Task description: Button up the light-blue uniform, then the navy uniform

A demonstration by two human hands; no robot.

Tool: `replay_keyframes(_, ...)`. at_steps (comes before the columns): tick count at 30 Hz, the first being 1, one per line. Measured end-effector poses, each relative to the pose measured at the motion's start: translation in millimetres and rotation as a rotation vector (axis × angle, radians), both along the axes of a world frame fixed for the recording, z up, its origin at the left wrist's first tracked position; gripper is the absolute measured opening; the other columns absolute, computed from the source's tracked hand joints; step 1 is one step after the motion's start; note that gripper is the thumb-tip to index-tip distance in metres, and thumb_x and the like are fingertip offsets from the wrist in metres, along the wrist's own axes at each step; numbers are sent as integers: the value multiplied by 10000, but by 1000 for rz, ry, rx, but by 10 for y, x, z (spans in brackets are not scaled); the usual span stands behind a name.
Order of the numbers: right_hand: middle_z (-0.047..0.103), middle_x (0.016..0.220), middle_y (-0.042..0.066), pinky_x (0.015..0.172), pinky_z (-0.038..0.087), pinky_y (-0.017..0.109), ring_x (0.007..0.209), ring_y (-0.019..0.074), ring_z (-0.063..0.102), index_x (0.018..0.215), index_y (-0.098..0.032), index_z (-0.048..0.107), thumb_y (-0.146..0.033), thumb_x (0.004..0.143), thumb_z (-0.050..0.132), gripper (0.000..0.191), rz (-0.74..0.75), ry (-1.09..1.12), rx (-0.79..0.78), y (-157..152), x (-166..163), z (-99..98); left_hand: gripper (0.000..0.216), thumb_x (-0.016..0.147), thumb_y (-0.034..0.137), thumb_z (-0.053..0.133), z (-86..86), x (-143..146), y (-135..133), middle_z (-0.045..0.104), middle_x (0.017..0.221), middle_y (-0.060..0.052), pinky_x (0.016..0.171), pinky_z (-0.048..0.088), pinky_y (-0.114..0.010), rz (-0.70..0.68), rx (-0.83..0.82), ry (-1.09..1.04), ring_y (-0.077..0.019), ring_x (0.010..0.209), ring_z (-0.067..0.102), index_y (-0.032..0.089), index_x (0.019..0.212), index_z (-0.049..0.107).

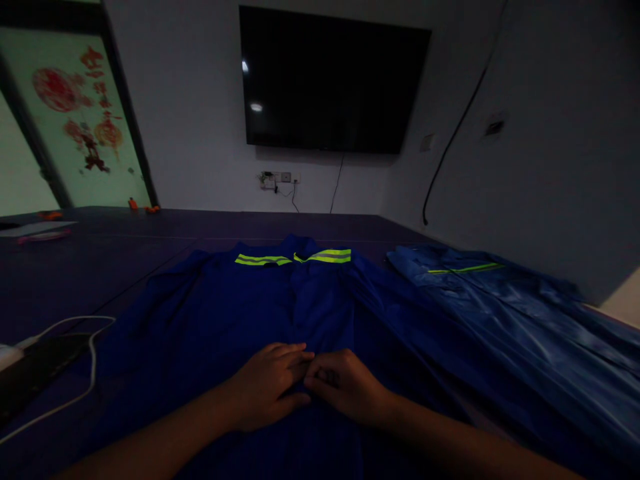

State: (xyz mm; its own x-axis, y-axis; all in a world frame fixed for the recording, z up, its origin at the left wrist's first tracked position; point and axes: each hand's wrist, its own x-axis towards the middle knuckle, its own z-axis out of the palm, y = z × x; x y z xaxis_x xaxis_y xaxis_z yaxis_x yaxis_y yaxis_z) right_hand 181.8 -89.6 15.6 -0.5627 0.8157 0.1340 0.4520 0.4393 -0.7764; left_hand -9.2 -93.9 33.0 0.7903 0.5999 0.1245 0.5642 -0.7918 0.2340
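A dark blue work jacket [240, 313] lies spread front side up before me, with yellow-green and grey reflective strips across its chest. My left hand [273, 387] rests on the jacket's middle, fingers stretched towards the right and the thumb apart below them. Close against its fingertips, my right hand [347, 387] is closed in a pinch at the front opening edge. The small bit of cloth between the right fingers is mostly hidden, and the dim light hides any fastener there.
A second, lighter blue garment [500, 300] with a yellow-green strip lies at the right. On the left are a white cable [93, 360] and a dark flat object [45, 367]. Small orange things [133, 203] sit by the glass door. A television [335, 80] hangs on the far wall.
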Motion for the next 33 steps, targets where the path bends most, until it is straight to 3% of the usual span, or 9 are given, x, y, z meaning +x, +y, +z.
replay_keyframes(33, 506, 531, -48, 427, 269, 161, 455, 55, 414, 699, -160, 610, -172, 720, 548, 67, -7, 6, -13, 6, -2, -20, 435, 857, 421, 393, -20, 1, 13, 417, 1341, -54, 1007, 307, -410, 13, -1, 29, -233, 1254, 338, 249, 1256, 407)
